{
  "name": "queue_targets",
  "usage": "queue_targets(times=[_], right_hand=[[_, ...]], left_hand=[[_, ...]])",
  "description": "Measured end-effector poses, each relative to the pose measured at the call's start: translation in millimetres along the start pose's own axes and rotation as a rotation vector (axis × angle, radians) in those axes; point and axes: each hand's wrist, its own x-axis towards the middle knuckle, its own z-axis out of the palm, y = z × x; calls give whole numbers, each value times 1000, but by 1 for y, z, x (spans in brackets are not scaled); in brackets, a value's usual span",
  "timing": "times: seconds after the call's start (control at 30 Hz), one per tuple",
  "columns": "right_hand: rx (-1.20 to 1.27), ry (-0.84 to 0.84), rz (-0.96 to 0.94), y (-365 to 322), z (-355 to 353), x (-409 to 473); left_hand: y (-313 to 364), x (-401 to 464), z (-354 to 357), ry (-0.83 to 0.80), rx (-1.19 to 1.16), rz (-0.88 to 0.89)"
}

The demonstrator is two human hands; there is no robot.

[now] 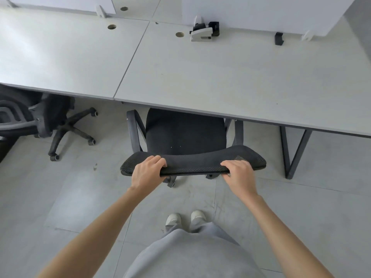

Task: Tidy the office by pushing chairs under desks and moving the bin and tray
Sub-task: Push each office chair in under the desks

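Mesh chair back [192, 163] sits under our left hand [147, 171] and right hand [237, 172], fingers curled over its top. Chair at twelve o'clock, seat partly beneath the desk [200, 77]. Another chair [46, 121] at ten o'clock. Bin and tray unseen.

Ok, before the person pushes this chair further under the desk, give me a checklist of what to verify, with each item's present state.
1. Left hand grips the top of the chair backrest: ok.
2. Right hand grips the same backrest top: ok.
3. Chair faces the desk, its seat already partly under the edge: ok.
4. Armrests will pass beneath the desktop: cannot tell.
5. Desk leg on the right stands apart from the chair: ok.
6. Second chair on the left is out of the path: ok.
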Motion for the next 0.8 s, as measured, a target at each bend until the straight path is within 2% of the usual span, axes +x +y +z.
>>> queue_targets(times=[0.13, 0.3, 0.43, 0.6, 0.8], right_hand=[[-13, 15, 22, -25, 11, -27], [-47, -54, -15, -43, 11, -39], [-82, -183, -58, -37, -1, -13], [-254, -381, 43, -40, -3, -25], [-263, -276, 66, -54, 12, -44]], left_hand=[[-19, -20, -2, -25, 21, 24], [-40, -35, -6, -21, 40, 52], [-41, -23, -12, 29, 42, 97], [-35, -25, -5, 55, 24, 131], [-49, -26, -6, 23, 20, 146]])
